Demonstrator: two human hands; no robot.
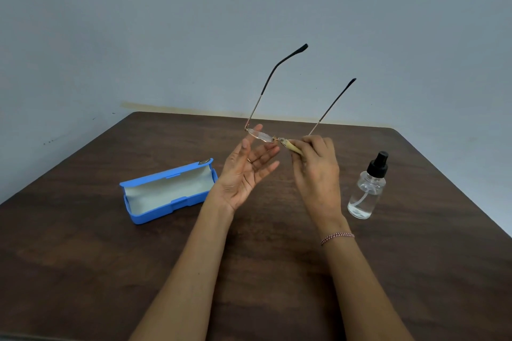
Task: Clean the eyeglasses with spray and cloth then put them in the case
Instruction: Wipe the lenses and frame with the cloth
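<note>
Two hands are working above the table, and both are meeting at the eyeglasses. My right hand is pinching one lens through a folded pale cloth, fingers curled closed around it, back of the hand facing me, wrist bent down. My left hand is spreading wide open, palm turned up and toward me, gripping nothing; only its fingertips are reaching the bare lens on that side, seemingly steadying it from beneath.

I am holding the frame in the air with the lenses nearly flat. Its long axis is running across from my left fingertips to my right fingers, and the two temple arms are sticking up and away from me toward the wall.

The blue case is lying open, just beside and outward of my left wrist, its long side roughly parallel to the frame. So my left hand is the nearer one for the eventual drop-in. The spray bottle is standing upright, outward of my right wrist, near but apart.

I am judging that wiping is under way, with the uncovered lens still to be rubbed.
</note>
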